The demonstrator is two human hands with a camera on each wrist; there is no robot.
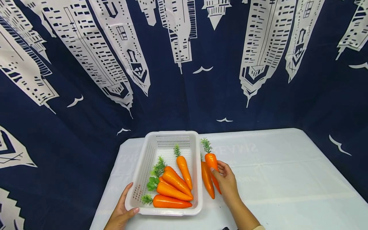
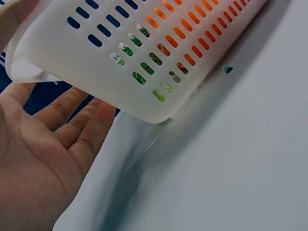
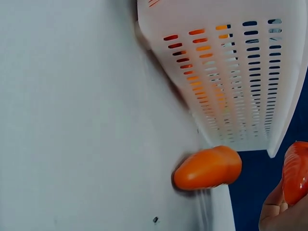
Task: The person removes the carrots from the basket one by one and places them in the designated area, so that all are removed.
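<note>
A white perforated plastic basket (image 1: 166, 211) stands on the white-covered table, with several orange toy carrots (image 1: 175, 180) with green tops lying inside. At its near left corner, my left hand (image 1: 120, 212) holds the basket, thumb at the front rim and fingers along the left side. To the right of the basket, my right hand (image 1: 227, 182) grips a carrot (image 1: 211, 159) between thumb and fingers, its leafy top pointing away from me. Another carrot (image 1: 206, 182) lies on the table between the basket and that hand; the right wrist view shows this lying carrot (image 3: 209, 168) end-on.
White cloth (image 1: 287, 179) covers the table, stretching to the right of the hands. Behind it hangs a dark blue curtain (image 1: 212, 92) printed with white buildings and birds. A small dark object (image 1: 226, 228) shows at the near edge of the head view.
</note>
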